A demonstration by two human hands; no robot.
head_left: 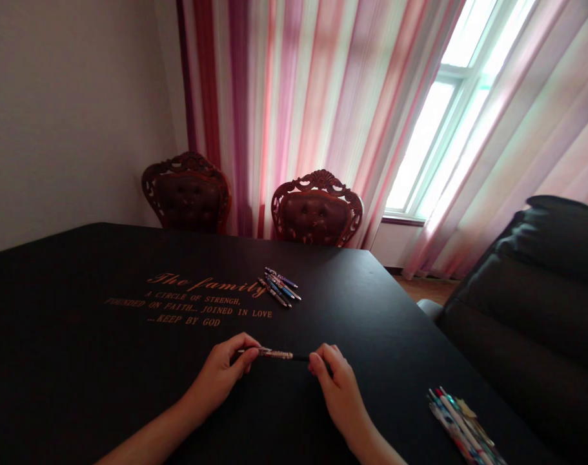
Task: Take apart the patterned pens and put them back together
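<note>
A pen [280, 354] with a light patterned barrel and a dark end lies level between my two hands, just above the black table. My left hand [230, 361] pinches its light end, where a clip seems to show. Thumb and fingers of my right hand [333, 374] close on the dark end. Whether the pen is in one piece or two I cannot tell. Beyond my hands, a small pile of pens [280, 287] rests on the table beside the printed gold lettering [206, 284].
Another bunch of pens [461, 423] lies at the table's right edge. Two carved chairs [190, 194] stand behind the black table [71, 361]. A dark leather recliner [526, 310] is on the right. Striped curtains [303, 116] hang by a window [432, 142].
</note>
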